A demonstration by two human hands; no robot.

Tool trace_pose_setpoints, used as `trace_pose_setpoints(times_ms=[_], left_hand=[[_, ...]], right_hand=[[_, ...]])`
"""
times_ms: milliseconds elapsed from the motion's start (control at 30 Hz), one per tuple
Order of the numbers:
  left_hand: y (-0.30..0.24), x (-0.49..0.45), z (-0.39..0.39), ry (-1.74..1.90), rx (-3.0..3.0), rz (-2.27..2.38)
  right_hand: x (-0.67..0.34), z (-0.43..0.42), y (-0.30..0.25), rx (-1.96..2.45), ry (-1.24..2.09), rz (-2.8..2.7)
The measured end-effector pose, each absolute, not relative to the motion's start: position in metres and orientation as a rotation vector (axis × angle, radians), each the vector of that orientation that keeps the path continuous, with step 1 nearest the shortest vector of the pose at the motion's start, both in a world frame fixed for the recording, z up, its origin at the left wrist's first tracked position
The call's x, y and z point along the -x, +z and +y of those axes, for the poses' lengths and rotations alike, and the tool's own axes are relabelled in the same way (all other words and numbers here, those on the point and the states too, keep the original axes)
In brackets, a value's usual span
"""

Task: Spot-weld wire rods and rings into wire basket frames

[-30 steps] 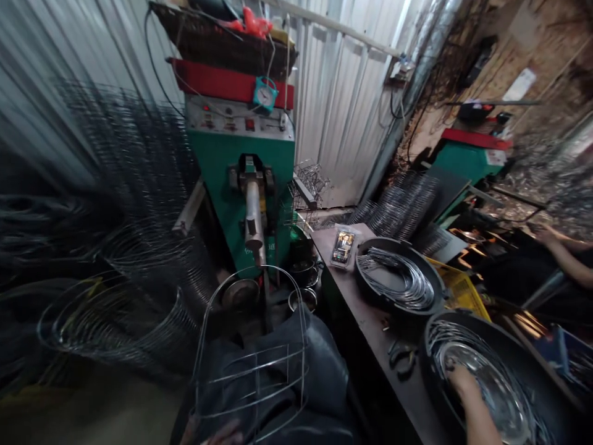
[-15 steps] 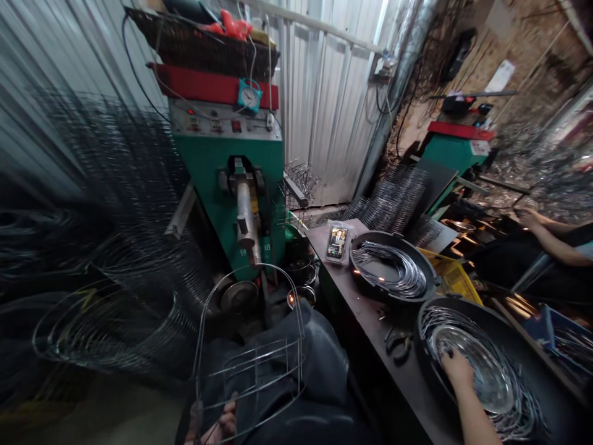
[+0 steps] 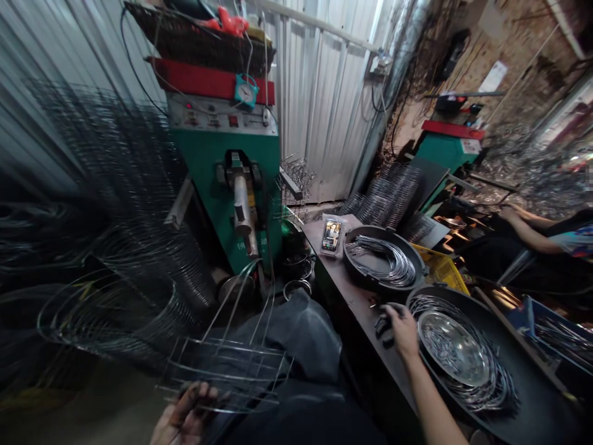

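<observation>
My left hand [image 3: 188,405] grips the lower edge of a wire basket frame [image 3: 231,364], which lies tilted over my lap. Its long wire loop reaches up toward the electrode arm of a green spot welding machine [image 3: 227,204]. On the side bench, my right hand [image 3: 399,321] has its fingers curled on a pair of dark-handled pliers [image 3: 383,334]; the hand partly hides them. Just right of that hand, a shiny metal bowl [image 3: 453,349] of small metal pieces rests on bent wires [image 3: 503,383] inside a large black pan [image 3: 540,377].
A second black pan [image 3: 354,272] holds wire rings, beside a phone [image 3: 332,235] on the bench [image 3: 319,238]. Stacked wire frames [image 3: 125,167] stand at left. A yellow crate [image 3: 445,272], a blue crate [image 3: 532,327] and another person's arm [image 3: 532,232] are at right.
My right hand has moved from the metal bowl leftward to the pliers on the bench. In my left hand the wire frame has tipped and turned, its loop now nearer the machine.
</observation>
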State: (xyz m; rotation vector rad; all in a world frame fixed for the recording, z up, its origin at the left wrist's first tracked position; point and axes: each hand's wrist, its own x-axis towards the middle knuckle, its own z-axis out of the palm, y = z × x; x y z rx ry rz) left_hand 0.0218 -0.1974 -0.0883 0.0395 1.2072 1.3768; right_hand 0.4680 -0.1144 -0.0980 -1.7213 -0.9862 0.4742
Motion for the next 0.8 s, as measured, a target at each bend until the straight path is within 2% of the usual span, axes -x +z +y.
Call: trace_pose_setpoints(times_ms=[100, 167, 300, 500, 633, 800], left_hand=[[-0.065, -0.034, -0.181, 1.424, -0.126, 1.243], [-0.055, -0.040, -0.168, 1.455, -0.182, 1.272], [-0.044, -0.042, -0.148, 1.490, -0.254, 1.280], [-0.041, -0.038, -0.130, 1.481, -0.266, 1.254], [-0.043, -0.039, -0.121, 1.513, -0.242, 1.256], [-0.048, -0.047, -0.118, 1.550, -0.306, 1.227]], right_hand=[[-0.393, -0.103, -0.118, 1.570, 0.804, -1.212], [-0.364, -0.100, -0.139, 1.552, 0.875, -1.354], [-0.358, -0.102, -0.162, 1.614, 0.760, -1.690], [-0.374, -0.093, -0.130, 1.927, 0.639, -2.213], [-0.346, -0.058, -0.098, 1.772, 0.709, -2.077], [-0.275, 0.005, -0.066, 1.384, 1.106, -1.656]])
